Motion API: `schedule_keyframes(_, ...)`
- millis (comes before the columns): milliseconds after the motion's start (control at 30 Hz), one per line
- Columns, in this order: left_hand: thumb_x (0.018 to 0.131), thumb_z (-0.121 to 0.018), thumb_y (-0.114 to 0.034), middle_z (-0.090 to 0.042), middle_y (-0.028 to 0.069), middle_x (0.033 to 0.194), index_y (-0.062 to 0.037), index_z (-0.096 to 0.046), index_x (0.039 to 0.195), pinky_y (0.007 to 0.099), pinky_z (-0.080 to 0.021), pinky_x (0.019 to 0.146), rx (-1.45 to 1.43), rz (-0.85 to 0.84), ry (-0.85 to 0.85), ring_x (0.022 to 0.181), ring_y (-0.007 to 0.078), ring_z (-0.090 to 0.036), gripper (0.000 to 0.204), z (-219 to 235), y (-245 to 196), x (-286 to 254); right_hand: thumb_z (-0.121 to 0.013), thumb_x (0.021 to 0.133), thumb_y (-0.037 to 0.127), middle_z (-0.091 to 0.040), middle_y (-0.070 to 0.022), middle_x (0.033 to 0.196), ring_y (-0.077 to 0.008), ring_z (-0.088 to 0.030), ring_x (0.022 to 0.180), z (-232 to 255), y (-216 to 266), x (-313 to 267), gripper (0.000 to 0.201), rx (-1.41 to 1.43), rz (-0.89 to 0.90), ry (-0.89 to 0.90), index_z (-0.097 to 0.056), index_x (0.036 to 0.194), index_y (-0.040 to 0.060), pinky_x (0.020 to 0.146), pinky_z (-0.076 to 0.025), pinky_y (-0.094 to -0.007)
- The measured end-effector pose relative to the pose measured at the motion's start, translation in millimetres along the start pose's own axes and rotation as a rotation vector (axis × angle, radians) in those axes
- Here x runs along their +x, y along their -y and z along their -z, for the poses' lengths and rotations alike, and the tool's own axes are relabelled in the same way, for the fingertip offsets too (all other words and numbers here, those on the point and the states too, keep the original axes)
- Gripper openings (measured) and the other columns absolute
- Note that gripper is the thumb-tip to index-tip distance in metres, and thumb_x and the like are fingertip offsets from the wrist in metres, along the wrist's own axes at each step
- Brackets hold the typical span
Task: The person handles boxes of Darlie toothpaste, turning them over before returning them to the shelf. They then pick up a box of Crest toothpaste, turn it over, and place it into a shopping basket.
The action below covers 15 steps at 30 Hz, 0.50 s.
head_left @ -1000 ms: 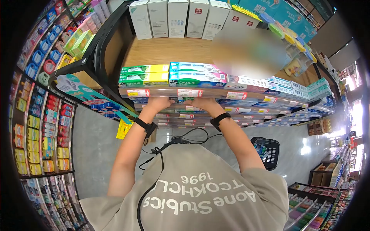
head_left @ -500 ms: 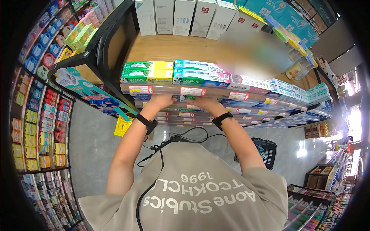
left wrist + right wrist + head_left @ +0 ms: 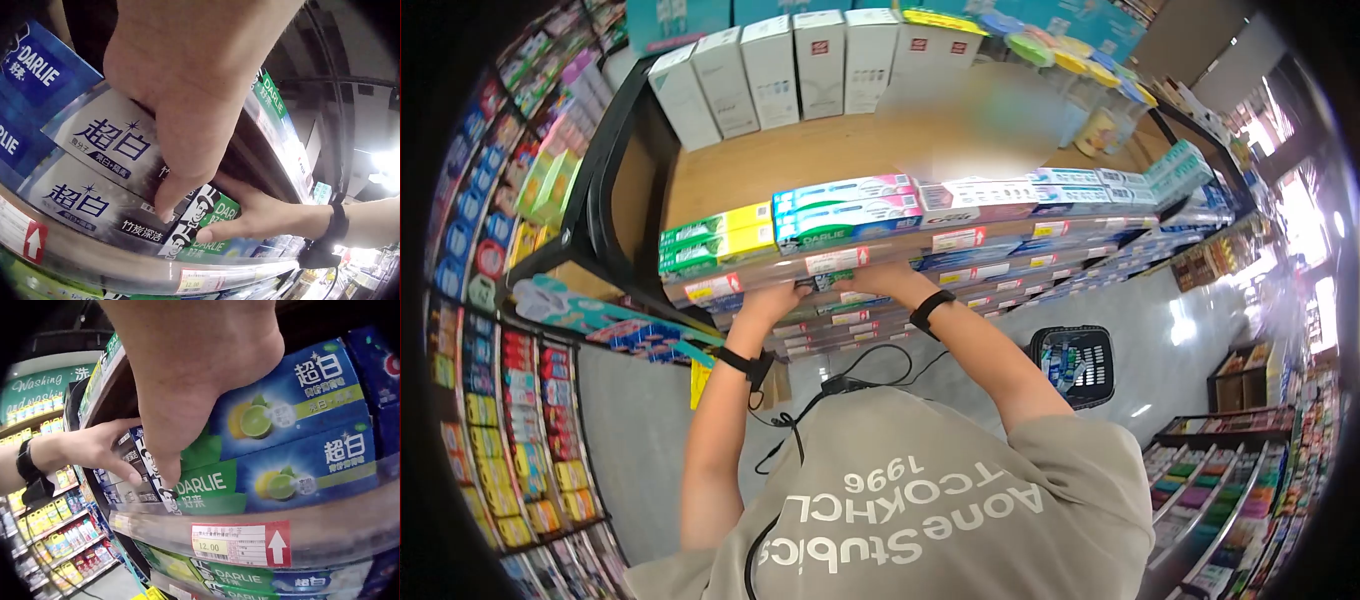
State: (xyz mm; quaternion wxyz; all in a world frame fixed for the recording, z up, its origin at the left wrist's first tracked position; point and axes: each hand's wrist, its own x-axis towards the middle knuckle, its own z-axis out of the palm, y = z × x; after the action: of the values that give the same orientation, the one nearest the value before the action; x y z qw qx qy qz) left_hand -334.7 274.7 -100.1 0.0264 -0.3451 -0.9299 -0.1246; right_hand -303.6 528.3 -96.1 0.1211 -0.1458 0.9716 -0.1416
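Note:
My left hand [image 3: 772, 300] and right hand [image 3: 887, 281] reach side by side into the shelf below the wooden top. In the left wrist view, the left thumb lies on the front of silver-and-black toothpaste boxes [image 3: 119, 147], with its other fingers hidden beyond them. Beside these stand green-and-blue Darlie toothpaste boxes with a lime picture [image 3: 281, 437], stacked in two layers. The right hand grips these at their left end, thumb down the front and fingers out of sight. Both thumbs are close to the seam between the two stacks.
A clear lip with a price tag [image 3: 240, 544] runs along the shelf front. Above, more toothpaste boxes [image 3: 845, 212] line the wooden top [image 3: 800, 150], with white cartons [image 3: 770, 75] behind. A black basket [image 3: 1100, 370] holding packages stands on the floor to the right.
The head view has turned, so the shelf now appears tilted and farther left. Both hands stay at the same pair of stacks, close together.

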Motion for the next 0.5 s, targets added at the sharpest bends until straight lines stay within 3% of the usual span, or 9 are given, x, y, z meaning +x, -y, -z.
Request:
schedule_keyframes(200,0.089,-0.075,-0.041,-0.066,0.0236,0.128,-0.0055,-0.063,0.132,0.05,-0.047,0.103,0.011,0.019,0.042,0.122,0.0427,-0.06,0.057,0,1,1,-0.072,0.086,0.058,-0.057,-0.0156,0.142,-0.0373,-0.053,0.133,21,14,-14,0.074,0.061,-0.049,0.027,-0.055,0.142,0.0121,0.111,-0.042,-0.0493)
schedule_keyframes(267,0.087,-0.077,-0.041,-0.065,0.0249,0.127,-0.0044,-0.062,0.132,0.0493,-0.047,0.103,0.008,0.104,0.127,0.121,0.0421,-0.06,0.06,9,-7,-2,-0.075,0.085,0.053,-0.058,-0.0158,0.14,-0.0379,-0.053,0.132,26,22,-22,0.073,0.005,-0.014,-0.053,-0.056,0.14,0.0103,0.11,-0.043,-0.0494)
schedule_keyframes(333,0.084,-0.08,-0.039,-0.063,0.0231,0.131,-0.005,-0.06,0.134,0.0499,-0.046,0.105,0.023,0.138,0.16,0.124,0.0406,-0.058,0.064,19,-15,-6,-0.077,0.085,0.047,-0.059,-0.0156,0.139,-0.0379,-0.054,0.13,16,20,-38,0.069,-0.164,0.096,-0.249,-0.057,0.139,0.0088,0.108,-0.044,-0.0493)
schedule_keyframes(433,0.077,-0.086,-0.034,-0.055,0.0179,0.145,-0.0078,-0.054,0.142,0.0529,-0.041,0.111,0.069,0.077,0.102,0.135,0.0369,-0.051,0.077,32,-37,-27,-0.075,0.088,0.039,-0.059,-0.0158,0.138,-0.0378,-0.055,0.128,2,18,-79,0.057,-0.165,0.362,-0.606,-0.06,0.133,0.0077,0.107,-0.044,-0.0493)
schedule_keyframes(500,0.076,-0.087,-0.029,-0.046,0.0168,0.154,-0.0083,-0.047,0.149,0.0552,-0.035,0.117,0.113,-0.013,0.001,0.143,0.0344,-0.044,0.086,42,-56,-49,-0.074,0.089,0.036,-0.06,-0.0151,0.137,-0.0371,-0.057,0.126,-13,11,-108,0.05,-0.107,0.3,-0.672,-0.063,0.129,0.0082,0.105,-0.046,-0.0487)
